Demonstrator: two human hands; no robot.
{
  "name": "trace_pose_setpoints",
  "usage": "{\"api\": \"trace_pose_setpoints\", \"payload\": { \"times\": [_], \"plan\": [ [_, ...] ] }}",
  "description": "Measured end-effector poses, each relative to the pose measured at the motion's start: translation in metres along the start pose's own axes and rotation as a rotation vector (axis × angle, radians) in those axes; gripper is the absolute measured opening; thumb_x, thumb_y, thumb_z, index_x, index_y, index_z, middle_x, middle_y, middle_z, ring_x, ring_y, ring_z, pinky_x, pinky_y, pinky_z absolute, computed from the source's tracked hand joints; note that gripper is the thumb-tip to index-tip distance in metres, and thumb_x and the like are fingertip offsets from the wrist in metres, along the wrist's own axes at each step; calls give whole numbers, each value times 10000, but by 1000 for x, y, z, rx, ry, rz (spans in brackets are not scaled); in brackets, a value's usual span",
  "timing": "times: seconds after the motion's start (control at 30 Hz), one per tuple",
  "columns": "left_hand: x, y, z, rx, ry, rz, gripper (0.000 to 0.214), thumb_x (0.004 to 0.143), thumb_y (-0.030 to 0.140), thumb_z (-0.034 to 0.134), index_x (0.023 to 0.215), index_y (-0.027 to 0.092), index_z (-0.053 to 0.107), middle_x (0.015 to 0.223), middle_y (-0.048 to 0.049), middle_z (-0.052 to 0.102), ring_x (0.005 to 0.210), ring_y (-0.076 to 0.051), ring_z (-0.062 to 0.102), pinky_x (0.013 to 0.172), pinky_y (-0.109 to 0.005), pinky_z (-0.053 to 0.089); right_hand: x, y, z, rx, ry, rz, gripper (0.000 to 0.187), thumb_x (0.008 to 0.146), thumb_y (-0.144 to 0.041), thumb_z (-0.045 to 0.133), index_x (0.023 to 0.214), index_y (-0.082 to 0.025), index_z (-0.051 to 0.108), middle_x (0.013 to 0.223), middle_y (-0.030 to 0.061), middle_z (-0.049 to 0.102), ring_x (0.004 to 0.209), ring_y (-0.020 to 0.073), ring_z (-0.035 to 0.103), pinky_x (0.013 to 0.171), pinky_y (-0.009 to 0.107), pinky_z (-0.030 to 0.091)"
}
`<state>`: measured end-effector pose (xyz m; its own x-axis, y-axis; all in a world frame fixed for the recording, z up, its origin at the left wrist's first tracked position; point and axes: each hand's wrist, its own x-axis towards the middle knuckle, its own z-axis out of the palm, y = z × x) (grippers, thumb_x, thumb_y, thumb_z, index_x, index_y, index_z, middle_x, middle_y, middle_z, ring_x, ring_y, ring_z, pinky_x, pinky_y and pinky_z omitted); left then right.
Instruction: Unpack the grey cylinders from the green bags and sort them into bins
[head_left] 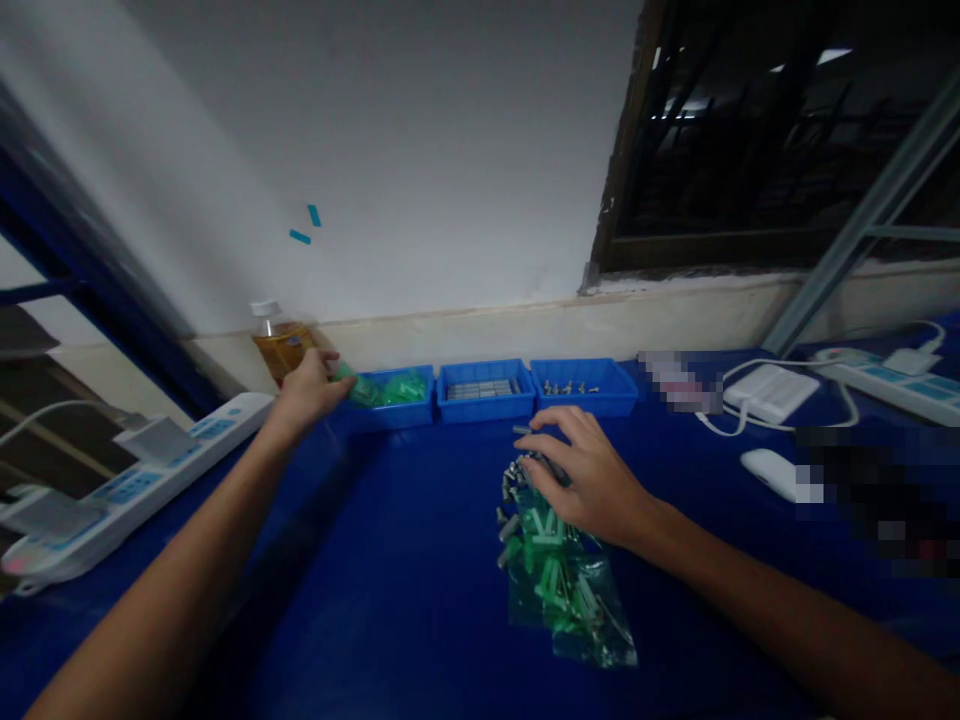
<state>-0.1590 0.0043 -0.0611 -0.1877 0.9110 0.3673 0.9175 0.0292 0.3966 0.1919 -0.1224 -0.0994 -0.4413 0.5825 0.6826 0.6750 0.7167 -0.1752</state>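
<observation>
Right hand [592, 480]: fingers curled, thumb apart
Left hand [307, 388]: farther forward than the right, fingers bent

Beside the right hand [596, 478], pieces [553, 577] are green, metal parts [510, 528] grey; the trays [486, 408] beyond it are plain blue.

I have a bottle [283, 348] at nine o'clock on my monitor, a power strip [139, 486] at eight, a window [735, 140] at two.

Right of left hand [306, 388], three blue bins [486, 407]; behind it, one bottle [277, 347]. Right of right hand [589, 470], one of two power strips [926, 392].
</observation>
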Motion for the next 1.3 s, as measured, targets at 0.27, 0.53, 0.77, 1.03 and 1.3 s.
{"api": "trace_pose_setpoints", "payload": {
  "times": [0.27, 0.53, 0.77, 1.03, 1.3],
  "plan": [
    [-9, 18, 17, 384, -217, 114, 395, 776, 455, 548, 1029, 165, 640, 985, -156, 654, 946, -348, 610, 752, -395, 474, 6, 1, -19, -53, -264, 13, 197, 872, -327, 545, 1005, -220, 644, 923, 55, 621, 917, 224, 541, 817, 415, 368],
    [1, 1, 19, 341, -172, 249, 287, 761, 396, 591, 915, 168, 676, 910, -149, 627, 965, -346, 562, 866, -459, 424, -8, -1, -28, 63, -528, -154, 539, 698, -513, 699, 1151, -241, 592, 1078, 92, 588, 1011, 276, 522, 822, 430, 422],
    [-55, 80, 12, 50, 212, 584, 211, 869, 275, 444, 971, 157, 586, 998, -112, 584, 984, -267, 503, 901, -413, 390, -5, 5, -16, 282, -618, 77, 284, 784, -280, 629, 1041, -204, 536, 1022, 55, 577, 970, 208, 524, 865, 374, 404],
    [-146, 147, 47, -714, -541, 384, 352, 912, 463, 387, 862, 158, 556, 668, 6, 537, 591, -124, 478, 565, -249, 370, 5, 14, -16, 285, -102, 245, 91, 753, -89, 528, 762, -179, 519, 724, -1, 537, 719, 149, 494, 687, 297, 377],
    [-141, 152, 41, -1247, -597, 105, 287, 781, 344, 636, 981, 156, 551, 830, -15, 599, 731, -130, 553, 663, -243, 421, -2, -14, -14, 72, -19, -79, 187, 783, -77, 535, 880, -209, 624, 963, 56, 604, 1056, 237, 453, 869, 397, 341]
  ]
}}
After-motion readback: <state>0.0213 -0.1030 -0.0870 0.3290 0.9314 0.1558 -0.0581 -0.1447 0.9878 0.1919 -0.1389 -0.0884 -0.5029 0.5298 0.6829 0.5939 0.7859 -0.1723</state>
